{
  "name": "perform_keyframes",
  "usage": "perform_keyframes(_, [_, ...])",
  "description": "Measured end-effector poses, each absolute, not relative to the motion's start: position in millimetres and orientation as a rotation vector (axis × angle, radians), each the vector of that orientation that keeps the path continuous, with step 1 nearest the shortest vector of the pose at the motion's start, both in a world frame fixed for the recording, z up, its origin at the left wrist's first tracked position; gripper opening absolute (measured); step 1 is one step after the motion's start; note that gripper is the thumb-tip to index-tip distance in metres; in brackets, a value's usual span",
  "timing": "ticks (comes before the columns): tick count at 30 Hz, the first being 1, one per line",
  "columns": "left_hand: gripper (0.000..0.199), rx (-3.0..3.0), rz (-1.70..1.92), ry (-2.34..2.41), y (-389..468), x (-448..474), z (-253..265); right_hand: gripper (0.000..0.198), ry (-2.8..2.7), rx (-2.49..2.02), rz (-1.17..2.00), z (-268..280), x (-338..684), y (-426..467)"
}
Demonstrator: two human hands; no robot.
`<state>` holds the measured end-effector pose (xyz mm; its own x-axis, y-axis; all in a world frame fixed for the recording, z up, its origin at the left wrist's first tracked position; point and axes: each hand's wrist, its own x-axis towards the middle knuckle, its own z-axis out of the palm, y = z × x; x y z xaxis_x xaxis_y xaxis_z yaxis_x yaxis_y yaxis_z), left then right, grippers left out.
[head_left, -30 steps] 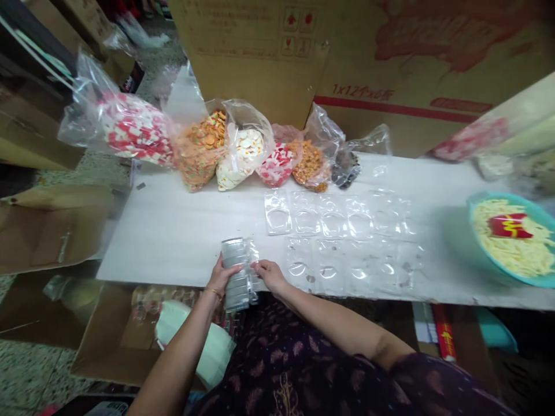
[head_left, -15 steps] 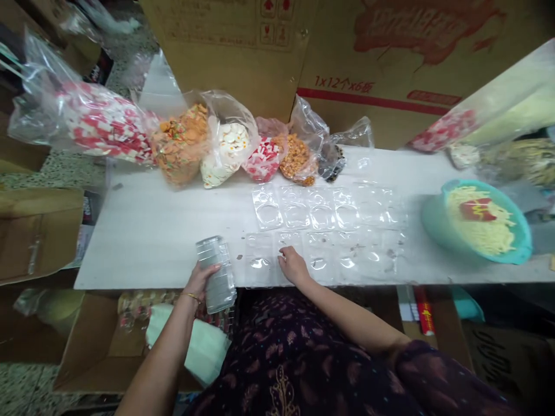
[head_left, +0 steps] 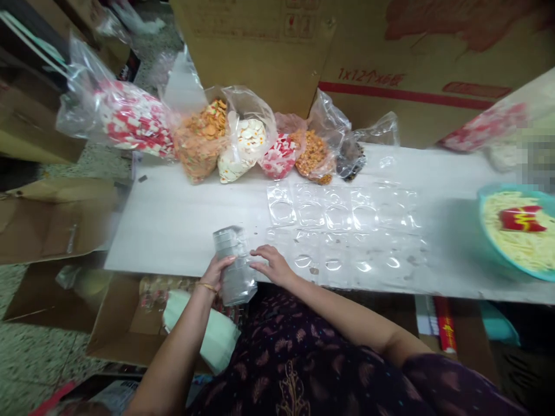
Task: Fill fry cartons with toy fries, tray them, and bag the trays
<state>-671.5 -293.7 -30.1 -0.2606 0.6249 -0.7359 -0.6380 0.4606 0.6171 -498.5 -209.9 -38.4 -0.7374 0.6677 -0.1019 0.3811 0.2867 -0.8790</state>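
My left hand [head_left: 221, 273] grips a stack of clear plastic trays [head_left: 234, 274] with moulded hollows, tilted over the table's front edge. Just right of the stack, my right hand [head_left: 272, 264] has its fingers apart and holds nothing; its fingertips are close to the stack's side, and whether they touch it I cannot tell. Two rows of similar clear trays lie flat on the white table: a back row [head_left: 338, 211] and a front row [head_left: 333, 263] beside my right hand. Glare blurs their edges.
Along the back stand open bags of red-and-white pieces [head_left: 134, 124], orange chips [head_left: 202, 141], white pieces [head_left: 243, 150] and brown bits [head_left: 312, 156]. A turquoise tub [head_left: 492, 245] of pale shreds stands right. Cardboard boxes [head_left: 390, 110] rise behind; an open carton [head_left: 102, 323] sits below.
My right hand has moved left from the front row of trays to beside the stack, its fingers now more spread. My left hand still holds the stack. The view has turned right.
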Motion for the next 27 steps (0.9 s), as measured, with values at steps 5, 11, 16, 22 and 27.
perform_keyframes(5, [0.023,-0.054,1.206,1.237,-285.2,-665.0,-25.2,0.021,-1.666,-0.858,2.03,-26.2,-542.3,-209.5])
perform_keyframes(11, [0.024,-0.125,1.248,1.182,-289.3,-665.2,-27.8,0.015,-1.36,-0.96,2.279,-31.4,-542.7,-208.1])
perform_keyframes(16, [0.026,-0.17,1.26,1.191,-288.6,-664.3,-30.4,0.018,-1.312,-1.016,2.341,-24.9,-545.7,-202.0])
perform_keyframes(22, [0.037,0.013,1.313,1.323,-280.5,-662.9,-31.6,0.02,-1.381,-1.152,2.345,-24.8,-554.1,-199.6])
perform_keyframes(27, [0.06,0.083,1.395,1.487,-274.7,-679.5,-34.0,0.017,-1.524,-1.214,2.156,-40.3,-566.3,-196.0])
